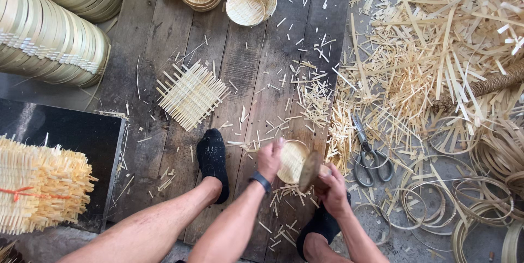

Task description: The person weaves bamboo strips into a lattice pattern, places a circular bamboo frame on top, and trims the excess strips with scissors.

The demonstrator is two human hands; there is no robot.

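My left hand (269,159) grips the left rim of a small round woven bamboo tray (292,160), held just above the wooden floor boards (164,39). My right hand (332,189) is closed around the handle of a broad, blurred blade (309,169) that lies across the tray's right edge. A dark band sits on my left wrist. Short bamboo trimmings lie scattered below the tray, between my two black-socked feet (213,159).
A square woven bamboo mat (190,95) lies on the boards ahead. Finished round trays (245,2) pile at the top. Stacked hoops (49,39) fill the upper left, bundled mats (38,184) the left. Scissors (368,156), bamboo offcuts (426,50) and loose rings (480,197) lie right.
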